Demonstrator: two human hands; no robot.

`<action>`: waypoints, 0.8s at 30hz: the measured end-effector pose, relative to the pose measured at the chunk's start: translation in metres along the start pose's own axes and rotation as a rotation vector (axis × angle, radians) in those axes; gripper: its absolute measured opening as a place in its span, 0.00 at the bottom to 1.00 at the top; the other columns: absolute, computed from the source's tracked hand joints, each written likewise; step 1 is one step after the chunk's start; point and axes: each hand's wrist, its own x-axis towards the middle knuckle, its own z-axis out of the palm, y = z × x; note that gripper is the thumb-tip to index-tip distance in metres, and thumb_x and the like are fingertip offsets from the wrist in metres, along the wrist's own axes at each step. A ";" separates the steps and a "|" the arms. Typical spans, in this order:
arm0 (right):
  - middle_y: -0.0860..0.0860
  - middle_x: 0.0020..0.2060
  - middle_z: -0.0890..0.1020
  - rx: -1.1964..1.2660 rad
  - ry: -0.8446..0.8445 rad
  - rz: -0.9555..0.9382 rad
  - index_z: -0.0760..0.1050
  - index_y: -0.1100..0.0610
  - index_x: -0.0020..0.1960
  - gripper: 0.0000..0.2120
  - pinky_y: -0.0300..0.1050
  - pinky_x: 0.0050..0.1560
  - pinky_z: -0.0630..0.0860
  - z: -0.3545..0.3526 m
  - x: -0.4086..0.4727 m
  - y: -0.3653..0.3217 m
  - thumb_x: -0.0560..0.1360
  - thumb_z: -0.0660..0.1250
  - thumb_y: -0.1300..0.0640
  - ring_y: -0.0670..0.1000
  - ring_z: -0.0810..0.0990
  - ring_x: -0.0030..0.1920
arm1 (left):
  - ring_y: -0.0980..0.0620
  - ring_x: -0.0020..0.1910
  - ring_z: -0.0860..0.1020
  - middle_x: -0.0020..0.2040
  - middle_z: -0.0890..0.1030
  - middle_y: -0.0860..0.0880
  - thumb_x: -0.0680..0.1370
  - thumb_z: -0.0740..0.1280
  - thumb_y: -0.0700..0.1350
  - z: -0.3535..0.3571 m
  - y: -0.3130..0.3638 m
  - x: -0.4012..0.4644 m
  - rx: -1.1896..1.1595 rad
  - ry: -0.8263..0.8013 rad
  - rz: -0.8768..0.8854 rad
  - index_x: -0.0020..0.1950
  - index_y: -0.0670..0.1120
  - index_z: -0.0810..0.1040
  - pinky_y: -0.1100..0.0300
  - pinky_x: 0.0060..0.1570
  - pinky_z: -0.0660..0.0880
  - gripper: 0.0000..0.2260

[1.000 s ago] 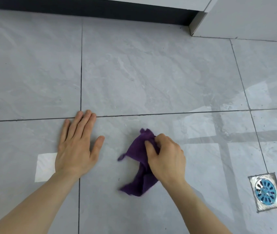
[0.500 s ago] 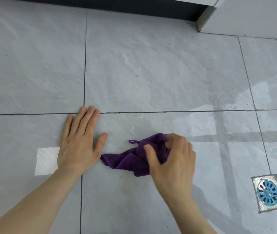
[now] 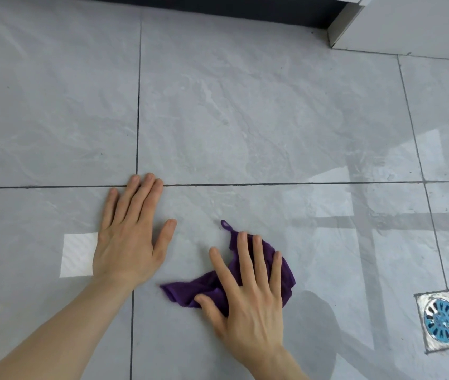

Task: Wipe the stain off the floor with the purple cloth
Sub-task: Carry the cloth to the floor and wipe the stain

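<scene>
Now the right hand (image 3: pixel 248 300) lies flat with its fingers spread wide on the cloth (image 3: pixel 190 293); 0.5 s ago it gripped the cloth bunched up. Crumpled on the floor (image 3: pixel 217 119), the cloth sits lower and more to the right. Beside it, the left hand (image 3: pixel 128 239) presses flat, fingers open. A drain (image 3: pixel 441 320) sits well apart, right.

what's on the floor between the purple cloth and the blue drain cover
Nothing: the head view shows only bare glossy grey tile between the crumpled purple cloth and the round blue drain cover.
</scene>
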 end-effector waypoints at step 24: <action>0.48 0.81 0.58 -0.042 0.099 0.116 0.54 0.49 0.81 0.29 0.67 0.78 0.49 -0.009 0.171 -0.013 0.83 0.51 0.39 0.55 0.53 0.82 | 0.49 0.84 0.49 0.84 0.54 0.49 0.81 0.54 0.60 -0.002 0.001 0.002 0.040 -0.051 0.009 0.83 0.47 0.52 0.41 0.80 0.52 0.34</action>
